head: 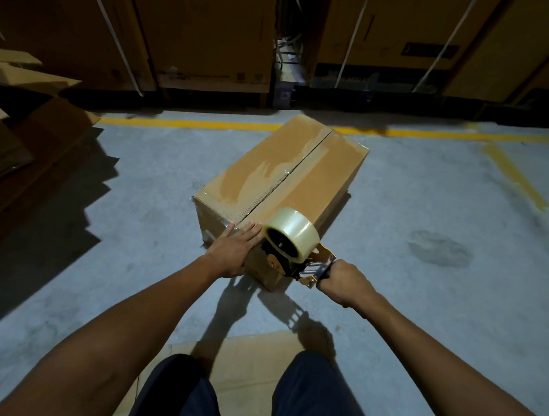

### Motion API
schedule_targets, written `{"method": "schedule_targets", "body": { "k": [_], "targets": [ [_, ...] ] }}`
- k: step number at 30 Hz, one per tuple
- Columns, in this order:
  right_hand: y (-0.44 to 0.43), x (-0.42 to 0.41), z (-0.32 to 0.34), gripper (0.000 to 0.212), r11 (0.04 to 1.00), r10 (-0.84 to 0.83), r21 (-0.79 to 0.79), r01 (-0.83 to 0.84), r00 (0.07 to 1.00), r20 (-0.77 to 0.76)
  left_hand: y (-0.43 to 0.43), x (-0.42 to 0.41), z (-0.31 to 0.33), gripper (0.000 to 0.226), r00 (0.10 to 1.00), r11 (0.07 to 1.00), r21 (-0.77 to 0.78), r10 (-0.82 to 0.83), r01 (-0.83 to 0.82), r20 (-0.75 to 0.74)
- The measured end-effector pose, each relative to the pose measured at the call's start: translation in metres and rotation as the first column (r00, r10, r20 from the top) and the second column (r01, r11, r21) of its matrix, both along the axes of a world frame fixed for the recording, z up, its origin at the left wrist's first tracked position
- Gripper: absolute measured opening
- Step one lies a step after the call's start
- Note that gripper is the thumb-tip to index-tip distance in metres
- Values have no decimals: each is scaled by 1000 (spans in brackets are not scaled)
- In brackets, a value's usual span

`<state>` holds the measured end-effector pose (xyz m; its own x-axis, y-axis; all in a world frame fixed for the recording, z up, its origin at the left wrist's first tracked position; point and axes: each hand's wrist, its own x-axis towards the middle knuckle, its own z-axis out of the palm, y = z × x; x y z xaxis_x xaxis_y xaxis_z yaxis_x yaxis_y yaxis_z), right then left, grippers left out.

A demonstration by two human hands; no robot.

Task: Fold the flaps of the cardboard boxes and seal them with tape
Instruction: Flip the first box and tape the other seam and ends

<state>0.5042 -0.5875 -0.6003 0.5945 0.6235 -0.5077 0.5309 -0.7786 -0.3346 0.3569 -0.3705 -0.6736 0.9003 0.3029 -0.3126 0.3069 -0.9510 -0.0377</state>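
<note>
One closed cardboard box (284,189) sits on the concrete floor (423,281), its two top flaps meeting at a centre seam under clear tape. One tape dispenser (299,257) carrying one clear roll (292,233) rests against the box's near end. Left hand (233,252) lies flat, fingers spread, on the near top edge. Right hand (344,284) is fisted around the dispenser handle. One opened box (20,134) stands at far left.

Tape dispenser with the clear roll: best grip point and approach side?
Grip the handle at the near end of the orange metal tape dispenser with the clear roll, coming from the near right, as the right hand does. The roll and frame face the brown cardboard box.
</note>
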Motion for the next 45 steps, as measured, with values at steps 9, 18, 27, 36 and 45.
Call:
{"method": "schedule_targets", "body": {
  "k": [9, 18, 27, 36, 45],
  "targets": [
    [-7, -1, -1, 36, 999, 32, -1, -32, 998, 48, -30, 12, -2, 48, 986, 984, 66, -169, 168, 11],
    [-18, -2, -11, 30, 1000, 1, 11, -2, 999, 42, -28, 13, -14, 50, 994, 997, -14, -70, 72, 87],
    [-6, -11, 5, 12, 975, -184, 87, 205, 962, -204, -34, 17, -5, 40, 994, 996, -88, 16, -7, 109],
    [-24, -16, 5, 27, 999, -27, 27, 25, 998, 63, -32, 16, -8, 60, 997, 995, -93, -19, 26, 81],
    [-15, -12, -6, 17, 941, -312, 27, 338, 894, -321, -31, 16, -22, 80, 994, 988, -157, 10, 7, 112]
  ]
}}
